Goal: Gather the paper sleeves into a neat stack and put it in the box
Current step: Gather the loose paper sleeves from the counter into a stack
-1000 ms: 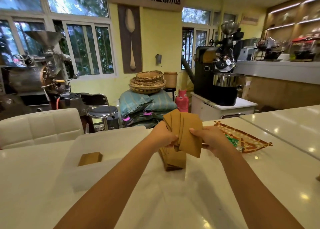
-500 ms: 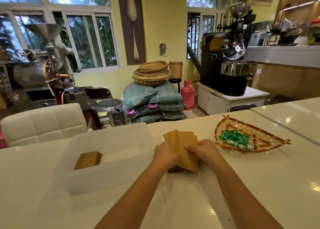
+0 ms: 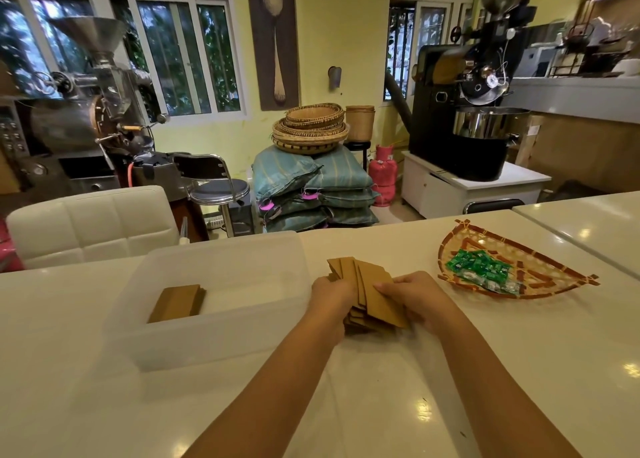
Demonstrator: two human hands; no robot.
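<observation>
Lower ends of the paper sleeves (image 3: 375, 293) are hidden behind the hands, so can't tell whether they touch the white counter (image 3: 519, 371); the box (image 3: 221, 333) is translucent w/ a hazy near wall, and a smaller brown stack (image 3: 178, 302) lies inside at its left. Room behind: coffee roasters, stacked sacks w/ baskets, and a woven tray (image 3: 540, 267) of green packets to the right on the counter. Left hand (image 3: 330, 293) and right hand (image 3: 415, 293) are curled on opposite sides of the fanned, uneven bunch just right of the box, right thumb pressed on the front sleeve.

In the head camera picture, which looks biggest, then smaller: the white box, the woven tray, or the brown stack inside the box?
1. White box
2. Woven tray
3. Brown stack in the box

All sit about equally far away, so the order seems fair.
</observation>
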